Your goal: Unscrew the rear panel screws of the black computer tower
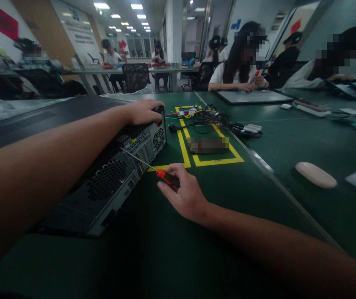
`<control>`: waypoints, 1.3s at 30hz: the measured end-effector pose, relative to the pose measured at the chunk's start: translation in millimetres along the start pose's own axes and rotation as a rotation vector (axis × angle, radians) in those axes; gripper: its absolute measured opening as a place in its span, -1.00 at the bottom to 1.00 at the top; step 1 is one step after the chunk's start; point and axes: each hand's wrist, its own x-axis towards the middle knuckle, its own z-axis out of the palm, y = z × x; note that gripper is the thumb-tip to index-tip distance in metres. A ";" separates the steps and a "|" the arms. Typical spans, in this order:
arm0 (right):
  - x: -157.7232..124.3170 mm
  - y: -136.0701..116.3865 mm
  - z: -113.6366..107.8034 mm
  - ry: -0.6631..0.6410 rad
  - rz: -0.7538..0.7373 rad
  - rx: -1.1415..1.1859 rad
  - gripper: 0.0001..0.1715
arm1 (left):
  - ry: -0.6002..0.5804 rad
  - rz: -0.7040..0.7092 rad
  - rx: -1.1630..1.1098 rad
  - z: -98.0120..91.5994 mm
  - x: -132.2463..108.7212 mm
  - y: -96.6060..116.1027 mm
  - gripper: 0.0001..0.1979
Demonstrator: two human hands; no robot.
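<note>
A black desktop computer case point(106, 178) lies on its side at the left, its rear panel with honeycomb vents and a round fan grille turned toward me. My left hand point(143, 112) grips its far top corner, thumb and fingers spread across the edge. In my right hand point(184, 191) is a screwdriver point(168, 178) with an orange and black handle, held between thumb and fingers. Its long thin shaft points up and left, and the tip meets the rear panel near its upper edge. Whether a screw sits under the tip is too small to tell.
Tangled cables point(212, 116) lie behind yellow tape point(182, 149) on the green table point(243, 207). A blurred-out dark block point(209, 145) rests inside the tape. A pale computer mouse point(315, 174) is at the right. Clear plastic wrap point(15, 108) lies behind the case. Other people sit beyond.
</note>
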 end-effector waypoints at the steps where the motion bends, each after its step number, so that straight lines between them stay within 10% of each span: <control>1: 0.3 0.5 0.1 0.002 0.002 -0.002 -0.74 | -0.002 -0.002 0.007 -0.2 -0.2 0.6 0.01; 39: 1.2 -0.8 0.0 0.017 -0.027 0.003 -0.80 | 0.001 0.000 -0.034 0.4 0.5 -0.9 0.06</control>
